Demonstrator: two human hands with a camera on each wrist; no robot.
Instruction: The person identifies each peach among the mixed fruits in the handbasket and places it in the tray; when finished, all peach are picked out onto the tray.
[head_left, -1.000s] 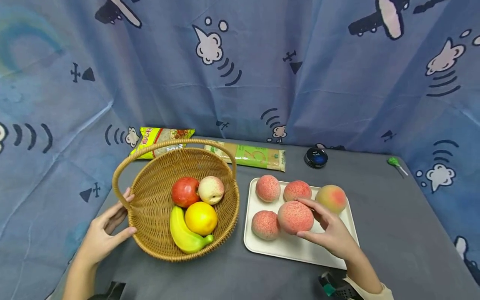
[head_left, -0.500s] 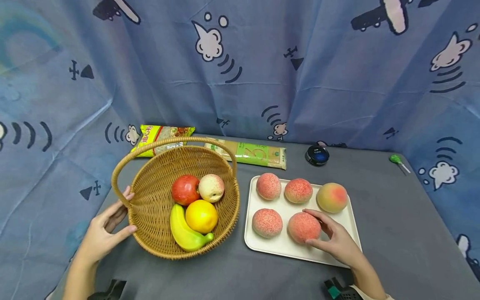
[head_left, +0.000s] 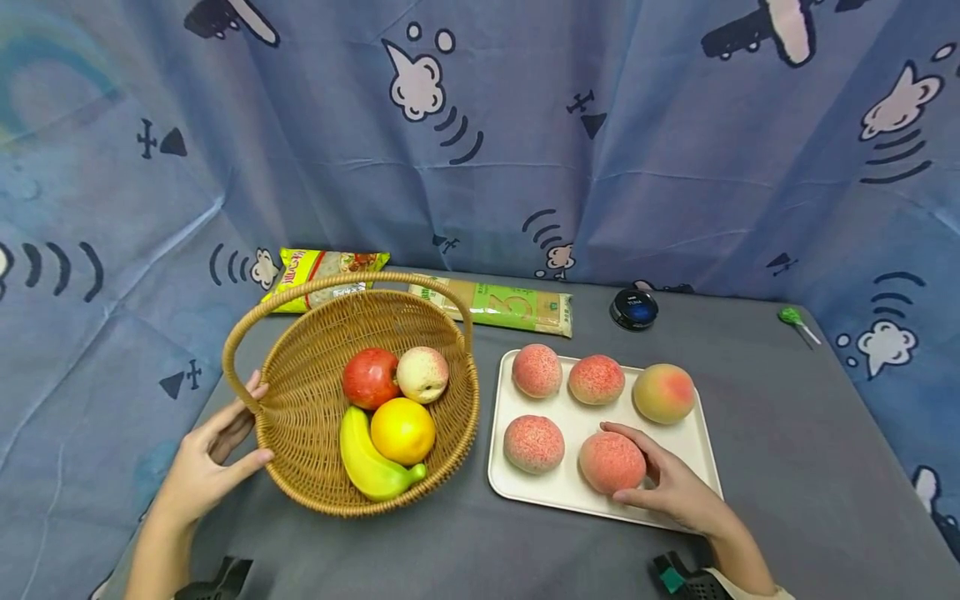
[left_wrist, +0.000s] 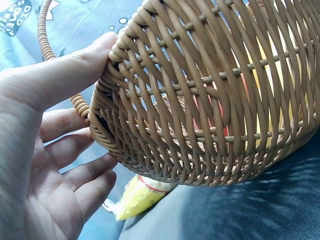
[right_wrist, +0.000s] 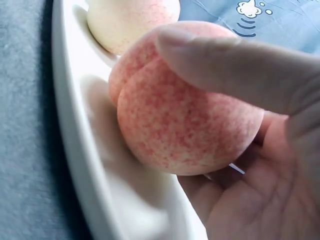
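Note:
A wicker basket (head_left: 300,408) holds a red apple (head_left: 371,378), a pale peach (head_left: 422,375), an orange (head_left: 402,433) and a banana (head_left: 375,462). My left hand (head_left: 206,467) holds the basket's left end, with thumb and fingers spread either side of the handle's foot; the left wrist view shows the fingertips against the weave. On the right, my right hand (head_left: 678,487) grips a pink peach (head_left: 611,462) low over the front of a white tray (head_left: 555,497). In the right wrist view the thumb (right_wrist: 220,65) lies across that peach, its fingers partly hidden behind it.
Other peaches, among them a yellow-red one (head_left: 664,393) and a pink one (head_left: 534,444), sit on the tray. Behind lie a yellow food packet (head_left: 330,265), a long noodle packet (head_left: 502,306), a dark round tin (head_left: 634,309) and a green lollipop (head_left: 792,317). A blue curtain (head_left: 510,108) hangs at the back.
The right hand has moved right and toward the front with the pink peach, away from the peaches beside it, and down to the tray's front. The left hand stays at the basket.

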